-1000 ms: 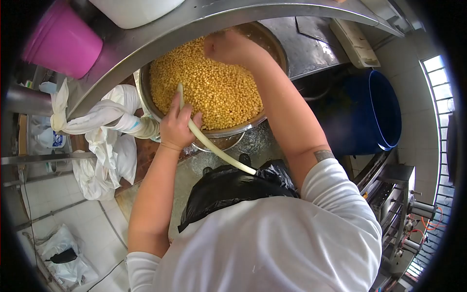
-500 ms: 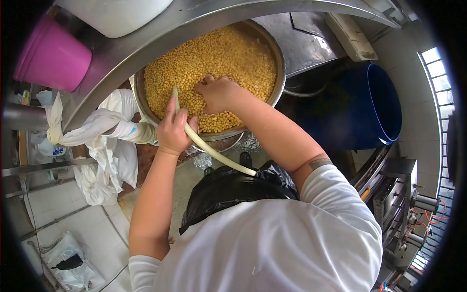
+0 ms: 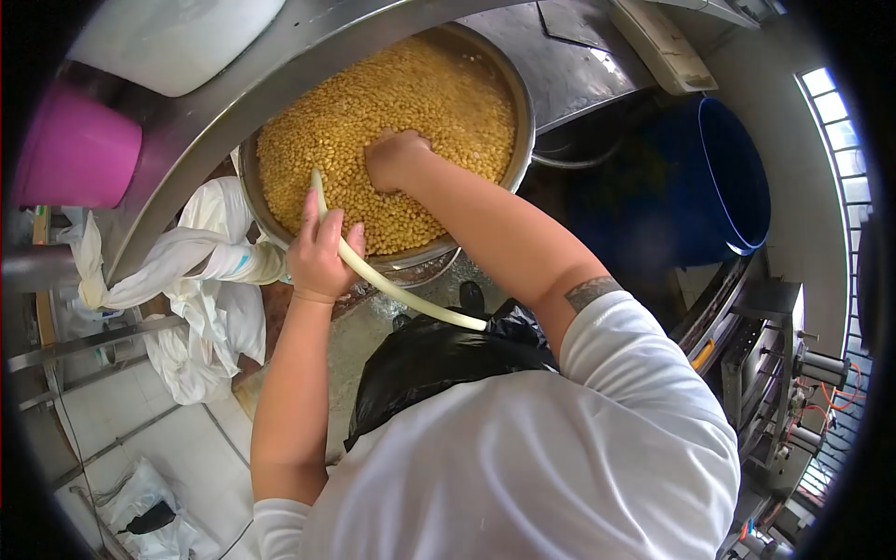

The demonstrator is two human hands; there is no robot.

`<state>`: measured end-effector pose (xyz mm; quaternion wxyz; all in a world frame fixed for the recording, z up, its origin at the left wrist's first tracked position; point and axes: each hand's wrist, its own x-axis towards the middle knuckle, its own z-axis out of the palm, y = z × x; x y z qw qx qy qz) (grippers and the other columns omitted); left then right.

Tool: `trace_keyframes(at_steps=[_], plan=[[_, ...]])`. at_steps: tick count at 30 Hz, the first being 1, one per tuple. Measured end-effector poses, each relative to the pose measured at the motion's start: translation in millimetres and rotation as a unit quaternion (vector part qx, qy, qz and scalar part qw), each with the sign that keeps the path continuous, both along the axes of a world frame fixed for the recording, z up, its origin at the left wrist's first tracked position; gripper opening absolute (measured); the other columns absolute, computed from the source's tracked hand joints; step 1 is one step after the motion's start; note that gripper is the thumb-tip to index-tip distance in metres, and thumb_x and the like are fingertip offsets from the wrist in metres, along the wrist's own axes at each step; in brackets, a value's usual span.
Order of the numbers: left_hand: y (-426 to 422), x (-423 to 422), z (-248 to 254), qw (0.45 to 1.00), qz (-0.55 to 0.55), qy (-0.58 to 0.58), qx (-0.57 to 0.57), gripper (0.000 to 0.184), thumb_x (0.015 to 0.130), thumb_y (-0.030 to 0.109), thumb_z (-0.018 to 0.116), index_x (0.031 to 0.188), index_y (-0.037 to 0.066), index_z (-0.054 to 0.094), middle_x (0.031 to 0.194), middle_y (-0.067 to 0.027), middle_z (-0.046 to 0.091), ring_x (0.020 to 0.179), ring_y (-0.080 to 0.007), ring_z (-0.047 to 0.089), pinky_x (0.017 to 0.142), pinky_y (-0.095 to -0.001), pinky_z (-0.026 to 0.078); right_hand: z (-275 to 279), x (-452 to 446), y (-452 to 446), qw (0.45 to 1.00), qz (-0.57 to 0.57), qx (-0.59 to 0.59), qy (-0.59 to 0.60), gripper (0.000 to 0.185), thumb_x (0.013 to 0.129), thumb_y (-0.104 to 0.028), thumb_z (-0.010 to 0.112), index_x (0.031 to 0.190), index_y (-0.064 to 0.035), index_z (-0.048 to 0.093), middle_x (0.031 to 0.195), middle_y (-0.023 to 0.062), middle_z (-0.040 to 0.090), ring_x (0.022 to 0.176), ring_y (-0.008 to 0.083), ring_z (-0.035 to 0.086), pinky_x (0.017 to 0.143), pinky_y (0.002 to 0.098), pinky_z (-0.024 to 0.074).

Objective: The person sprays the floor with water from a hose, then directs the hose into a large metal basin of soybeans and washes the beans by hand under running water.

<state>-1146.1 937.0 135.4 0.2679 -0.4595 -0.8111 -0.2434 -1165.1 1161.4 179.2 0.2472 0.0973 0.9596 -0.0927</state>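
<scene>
Left hand (image 3: 322, 259) of mine is at the near rim of the big metal pan (image 3: 526, 131), fingers curled round a pale hose (image 3: 397, 291), its tip over the yellow grains (image 3: 317, 117) filling the pan. Right hand (image 3: 397, 161) is palm-down, pushed into the grains near the middle; fingertips are buried, so can't tell if they're spread or together. Around me, left to right: pink bucket (image 3: 82, 149), knotted white cloth (image 3: 177, 252) just beside the pan, black plastic (image 3: 434, 359) at my waist where the hose's lower end sits, and a blue barrel (image 3: 686, 187) lying tilted.
</scene>
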Motion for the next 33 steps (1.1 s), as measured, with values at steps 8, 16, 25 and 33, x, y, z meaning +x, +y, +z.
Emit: trace_keyframes(at_steps=[8,16,25,33], plan=[[0,-2,-1,1.0,-0.006,0.004,0.006,0.037,0.087,0.032,0.081,0.113,0.007,0.071,0.142,-0.0326,0.064,0.087,-0.0407,0.077,0.07,-0.0443,0.064,-24,-31,19,0.997,-0.005,-0.069,-0.04,0.041,0.099,-0.03,0.07,0.133,-0.0084,0.076,0.142,0.0113,0.071,0.127,0.034,0.069,0.108,0.0573,0.0528],[0,0,2,1.0,0.003,0.0,-0.004,0.038,0.087,0.031,0.081,0.114,0.007,0.07,0.142,-0.0329,0.063,0.09,-0.0417,0.077,0.071,-0.0443,0.064,-49,-59,33,0.996,-0.016,-0.065,-0.055,0.037,0.101,-0.031,0.07,0.131,-0.0098,0.077,0.138,0.0118,0.073,0.121,0.033,0.072,0.097,0.052,0.0579],[0,0,4,1.0,0.005,-0.005,-0.006,0.038,0.085,0.03,0.084,0.113,0.007,0.071,0.143,-0.0324,0.063,0.097,-0.0424,0.077,0.076,-0.0437,0.064,-74,-87,58,0.985,-0.078,-0.098,-0.116,0.051,0.105,-0.044,0.065,0.147,-0.0154,0.067,0.154,0.0111,0.062,0.135,0.0327,0.063,0.102,0.0545,0.0556],[0,-1,2,1.0,0.004,0.0,-0.009,0.037,0.087,0.031,0.082,0.113,0.007,0.071,0.142,-0.0333,0.063,0.096,-0.0423,0.077,0.074,-0.0436,0.064,-120,-94,90,0.991,-0.003,-0.121,-0.056,0.065,0.107,-0.056,0.057,0.158,-0.015,0.057,0.163,0.0126,0.053,0.139,0.0364,0.059,0.107,0.0585,0.0518]])
